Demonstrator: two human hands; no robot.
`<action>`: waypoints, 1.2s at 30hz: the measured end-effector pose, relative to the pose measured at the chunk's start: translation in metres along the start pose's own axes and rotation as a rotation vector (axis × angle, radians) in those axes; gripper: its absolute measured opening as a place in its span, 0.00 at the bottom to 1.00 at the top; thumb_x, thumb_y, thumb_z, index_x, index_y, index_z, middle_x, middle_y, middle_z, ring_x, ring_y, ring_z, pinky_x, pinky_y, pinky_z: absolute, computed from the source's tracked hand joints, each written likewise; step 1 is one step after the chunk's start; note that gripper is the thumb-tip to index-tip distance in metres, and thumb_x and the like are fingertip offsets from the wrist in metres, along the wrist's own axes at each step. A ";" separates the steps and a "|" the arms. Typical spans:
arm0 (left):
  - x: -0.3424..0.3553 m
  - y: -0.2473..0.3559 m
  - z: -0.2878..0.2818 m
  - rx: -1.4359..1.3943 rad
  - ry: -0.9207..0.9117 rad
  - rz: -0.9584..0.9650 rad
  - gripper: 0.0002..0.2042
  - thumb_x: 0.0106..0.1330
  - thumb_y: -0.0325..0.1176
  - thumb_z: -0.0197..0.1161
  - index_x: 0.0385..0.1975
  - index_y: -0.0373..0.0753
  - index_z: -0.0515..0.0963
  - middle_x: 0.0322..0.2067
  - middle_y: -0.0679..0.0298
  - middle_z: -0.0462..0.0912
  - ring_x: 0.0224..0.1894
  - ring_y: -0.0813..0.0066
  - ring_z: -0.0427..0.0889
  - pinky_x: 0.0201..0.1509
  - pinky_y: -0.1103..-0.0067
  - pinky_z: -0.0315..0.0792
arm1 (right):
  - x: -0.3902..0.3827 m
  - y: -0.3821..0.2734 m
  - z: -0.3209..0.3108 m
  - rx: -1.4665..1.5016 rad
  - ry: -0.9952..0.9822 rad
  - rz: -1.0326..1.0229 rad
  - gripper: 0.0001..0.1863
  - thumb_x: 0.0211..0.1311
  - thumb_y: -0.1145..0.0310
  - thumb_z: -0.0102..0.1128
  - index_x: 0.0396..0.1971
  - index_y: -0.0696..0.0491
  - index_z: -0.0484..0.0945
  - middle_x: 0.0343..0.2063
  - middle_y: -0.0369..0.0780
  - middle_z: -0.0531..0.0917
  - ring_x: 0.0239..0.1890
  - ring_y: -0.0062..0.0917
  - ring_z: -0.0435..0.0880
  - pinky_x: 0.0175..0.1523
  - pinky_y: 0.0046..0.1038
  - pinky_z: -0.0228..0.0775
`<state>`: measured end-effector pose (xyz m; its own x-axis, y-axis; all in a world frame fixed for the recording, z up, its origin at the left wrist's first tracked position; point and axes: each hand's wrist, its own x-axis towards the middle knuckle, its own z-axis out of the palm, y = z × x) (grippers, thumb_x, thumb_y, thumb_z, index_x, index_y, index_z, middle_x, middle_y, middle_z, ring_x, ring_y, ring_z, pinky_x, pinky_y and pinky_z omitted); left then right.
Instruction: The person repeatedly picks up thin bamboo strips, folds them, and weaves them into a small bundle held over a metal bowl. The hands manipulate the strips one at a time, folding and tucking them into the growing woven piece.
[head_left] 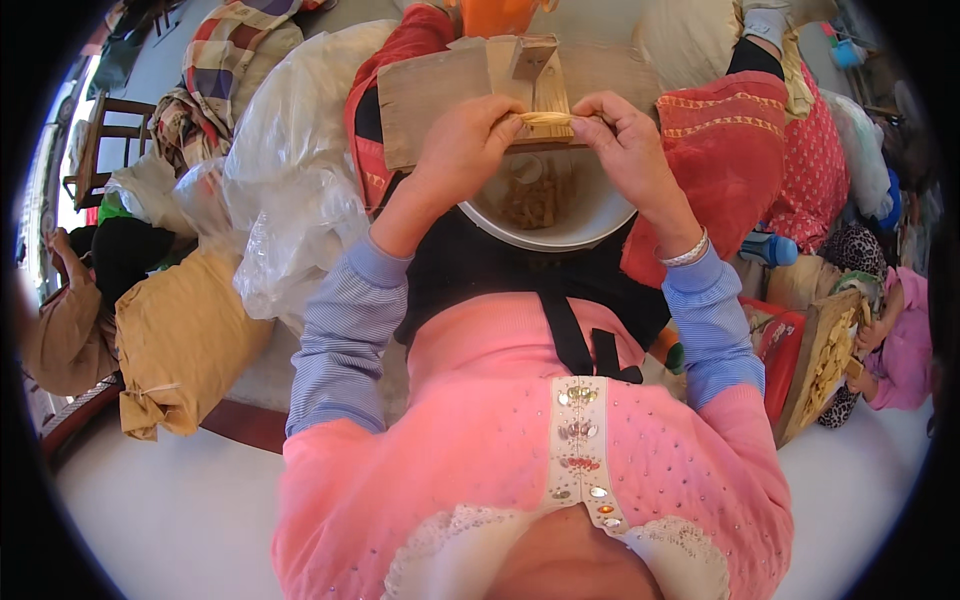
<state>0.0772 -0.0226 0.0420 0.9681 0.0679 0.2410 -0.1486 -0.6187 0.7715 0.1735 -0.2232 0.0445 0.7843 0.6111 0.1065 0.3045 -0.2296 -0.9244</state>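
Observation:
My left hand (470, 140) and my right hand (625, 150) pinch opposite ends of a short, pale yellow strand of what looks like thin fibrous strips (545, 119), stretched sideways between them. Under and behind it is a wooden board (420, 120) with an upright wooden piece (533, 60) at its middle. Below my hands, between my legs, a round metal bowl (540, 243) holds brownish scraps (530, 195), partly hidden by the board's edge.
Red cloth (715, 150) lies right of the bowl. Clear plastic sheeting (290, 170) and a tan sack (190, 340) sit left. A blue bottle (770, 248) is right. Another person (900, 340) holds a tray of yellow pieces (835, 365); another person (65, 340) sits far left.

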 end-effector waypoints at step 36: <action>0.001 0.014 0.041 -0.289 0.141 -0.082 0.06 0.67 0.27 0.58 0.41 0.34 0.76 0.30 0.63 0.79 0.31 0.77 0.75 0.38 0.80 0.71 | -0.017 0.012 -0.002 0.648 -0.125 0.475 0.13 0.66 0.64 0.58 0.45 0.56 0.78 0.33 0.35 0.81 0.26 0.14 0.74 0.29 0.18 0.67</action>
<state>0.0845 -0.0632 0.0292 0.9450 0.2282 0.2345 -0.1418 -0.3602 0.9220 0.1646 -0.2380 0.0321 0.6736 0.6473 -0.3567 -0.4489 -0.0251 -0.8932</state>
